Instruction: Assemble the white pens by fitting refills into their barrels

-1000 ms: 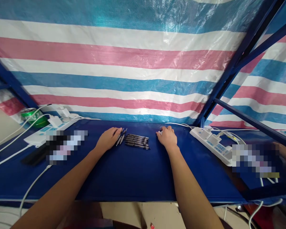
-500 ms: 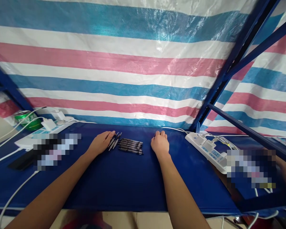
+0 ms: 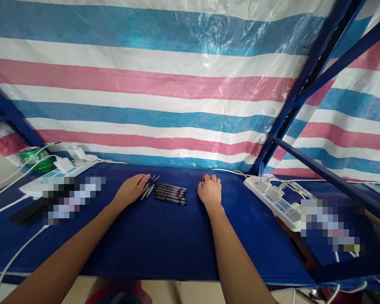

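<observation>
A row of several dark pens with clear barrels lies side by side on the blue tabletop between my hands. Just left of them, a few slim dark rods with pale tips, perhaps pen refills, lie slanted. My left hand rests on the table right beside these rods, its fingers stretched forward; whether it touches them I cannot tell. To the right of the pens, apart from them, my right hand lies palm down with fingers slightly bent and apart. No held thing shows in either hand.
A white power strip with plugs and a green can stand at the left. Another power strip lies at the right by a blue metal frame. A striped plastic sheet hangs behind. White cables cross the left side.
The view has shifted slightly, so everything sits a little further left. Both hands and the pens keep nearly the same places on the table.
</observation>
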{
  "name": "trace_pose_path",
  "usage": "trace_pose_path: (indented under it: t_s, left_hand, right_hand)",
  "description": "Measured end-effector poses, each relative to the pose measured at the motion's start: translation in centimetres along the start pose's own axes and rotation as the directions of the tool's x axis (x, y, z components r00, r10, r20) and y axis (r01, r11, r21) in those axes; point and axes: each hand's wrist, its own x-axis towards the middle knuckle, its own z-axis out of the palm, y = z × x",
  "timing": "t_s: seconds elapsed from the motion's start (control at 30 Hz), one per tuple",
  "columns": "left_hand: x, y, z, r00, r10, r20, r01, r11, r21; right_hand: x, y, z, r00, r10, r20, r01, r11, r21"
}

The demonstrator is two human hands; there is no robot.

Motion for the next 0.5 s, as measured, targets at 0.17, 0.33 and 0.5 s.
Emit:
trace_pose_path:
  t_s: [0.17, 0.33, 0.5]
  left_hand:
    - [-0.5, 0.2, 0.5, 0.994, 0.105, -0.024, -0.105, 0.994, 0.014]
    - [-1.1, -0.1, 0.8, 0.978, 0.198, -0.071, -0.201, 0.979, -0.035]
    - [-1.7, -0.5, 0.9, 0.971, 0.207, -0.117, -0.218, 0.971, -0.095]
  right_hand:
    - [0.1, 0.2, 0.3, 1.000, -0.001, -0.006, 0.001, 1.000, 0.001]
    - [0.2, 0.4, 1.0, 0.997, -0.026, -0.078, 0.026, 1.000, 0.008]
    - [0.4, 0.7, 1.8, 0.987, -0.086, -0.136, 0.089, 0.996, 0.013]
